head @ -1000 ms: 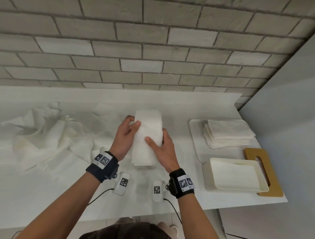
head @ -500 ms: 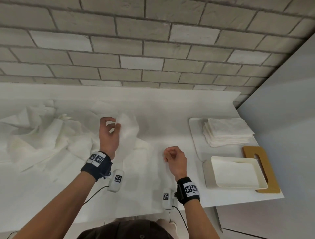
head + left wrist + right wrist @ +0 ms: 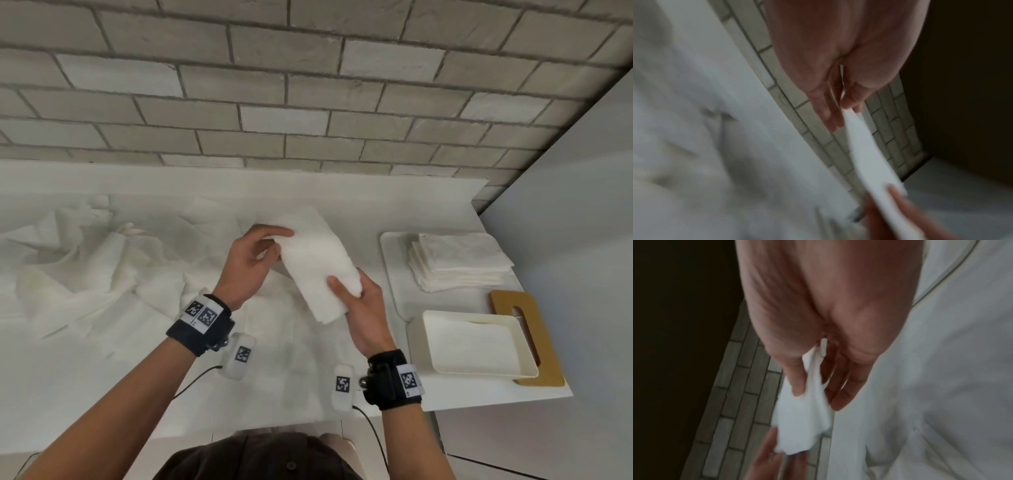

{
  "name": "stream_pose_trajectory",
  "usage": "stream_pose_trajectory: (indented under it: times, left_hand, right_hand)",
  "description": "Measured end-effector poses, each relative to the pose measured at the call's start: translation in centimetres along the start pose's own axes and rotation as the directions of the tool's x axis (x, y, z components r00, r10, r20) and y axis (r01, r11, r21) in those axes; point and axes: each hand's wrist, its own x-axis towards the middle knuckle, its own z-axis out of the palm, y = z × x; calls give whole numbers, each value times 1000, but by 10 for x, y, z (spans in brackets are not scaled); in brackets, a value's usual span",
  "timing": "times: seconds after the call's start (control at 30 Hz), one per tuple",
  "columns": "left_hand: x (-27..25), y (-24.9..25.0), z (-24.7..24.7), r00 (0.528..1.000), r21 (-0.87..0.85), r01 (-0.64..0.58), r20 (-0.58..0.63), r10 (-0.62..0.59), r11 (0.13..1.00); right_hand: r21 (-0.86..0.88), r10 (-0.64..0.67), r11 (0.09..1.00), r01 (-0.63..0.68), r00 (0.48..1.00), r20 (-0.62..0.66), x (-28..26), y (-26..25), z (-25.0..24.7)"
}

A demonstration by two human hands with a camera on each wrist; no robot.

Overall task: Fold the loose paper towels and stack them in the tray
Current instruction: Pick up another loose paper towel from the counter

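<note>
A white paper towel (image 3: 315,260), folded into a narrow strip, hangs tilted over the counter between both hands. My left hand (image 3: 274,245) pinches its far left edge with thumb and fingers. My right hand (image 3: 352,294) grips the near right part, thumb on top. The left wrist view shows the left hand (image 3: 840,104) pinching the towel (image 3: 869,154) edge-on. In the right wrist view the right hand (image 3: 813,386) clamps the towel (image 3: 801,421). A flat white tray (image 3: 394,274) to the right carries a stack of folded towels (image 3: 459,260).
A heap of loose paper towels (image 3: 85,260) covers the counter's left side. A deep white box (image 3: 479,346) stands on a wooden board (image 3: 527,335) at the front right, near the counter edge. A brick wall (image 3: 308,102) runs behind.
Half a second ago my left hand held a loose towel up and my right hand was curled apart from it. Now both hands hold the towel as a folded strip, tilted rightward.
</note>
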Motion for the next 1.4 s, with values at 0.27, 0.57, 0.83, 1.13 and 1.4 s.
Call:
stream_pose_trajectory:
  times: [0.27,0.57,0.83,1.13,1.4]
  left_hand:
    - [-46,-105,-80,796,711,-211,523,-305,671]
    - [-27,-109,-55,844,756,-364,515,-151,545]
    - [-31,-63,24,970,460,59,184,-160,886]
    - [-34,3,155,955,114,182,216,-203,977]
    - [-33,51,247,870,143,78,473,-137,987]
  right_hand:
    - [-789,-112,613,-25,987,-118,-14,-5,-74]
    - [-851,-233,509,133,972,13,-32,-35,-72]
    - [-719,-347,689,96,914,-211,-63,-88,-164]
    - [-762,-173,602,-237,893,-415,-77,-32,-292]
    - [-865,-191,489,-109,955,-229,-72,-43,-303]
